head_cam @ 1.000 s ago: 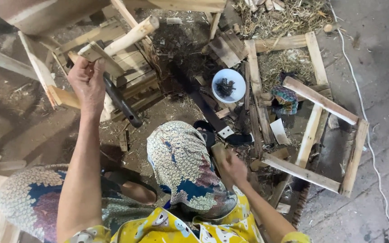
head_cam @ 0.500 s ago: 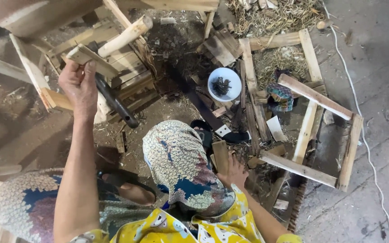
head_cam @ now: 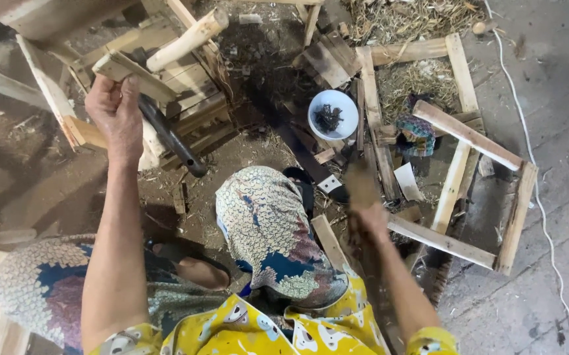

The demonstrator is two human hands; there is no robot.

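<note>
The left hand (head_cam: 117, 115) is wrapping its fingers around a dark, rounded tool handle (head_cam: 169, 138), likely heavy and stiff, best gripped near that upper end. Just above the knuckles, rough pale wooden slats (head_cam: 166, 72) are stacking up, splintery and rigid. The right hand (head_cam: 367, 220) is blurring; I cannot tell its grip, though a wooden piece (head_cam: 361, 185) is rising from it, beside a white bowl (head_cam: 332, 113).

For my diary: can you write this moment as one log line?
left hand: holds dark hammer | right hand: holds blurred wood piece | white bowl: apart
</note>
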